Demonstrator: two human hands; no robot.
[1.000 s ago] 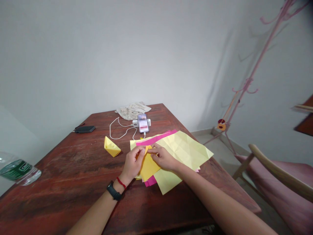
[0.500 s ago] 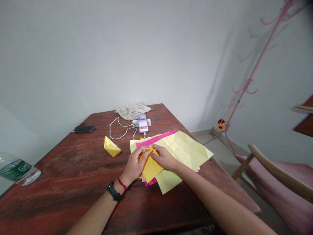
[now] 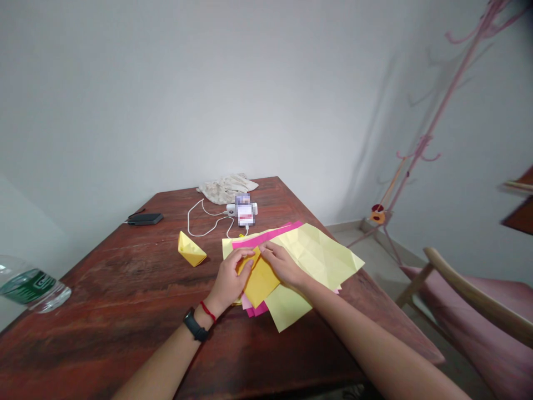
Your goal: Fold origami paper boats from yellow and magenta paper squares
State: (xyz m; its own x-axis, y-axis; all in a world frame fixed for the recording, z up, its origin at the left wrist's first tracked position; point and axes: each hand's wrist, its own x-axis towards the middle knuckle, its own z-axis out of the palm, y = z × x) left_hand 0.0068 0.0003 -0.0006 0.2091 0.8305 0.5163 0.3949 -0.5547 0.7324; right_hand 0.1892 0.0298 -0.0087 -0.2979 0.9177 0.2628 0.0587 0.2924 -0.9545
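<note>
Gripping the deep-yellow paper (image 3: 262, 284) with closed fingers, the left hand (image 3: 230, 278) and right hand (image 3: 283, 263) flank its far corner — apparently to steady it from both sides.

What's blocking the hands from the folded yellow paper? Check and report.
Nothing visible: the left hand and the right hand both touch the folded yellow paper near its far end. The loose sheets lie beneath, and the boat-shaped paper sits apart to the left.
</note>
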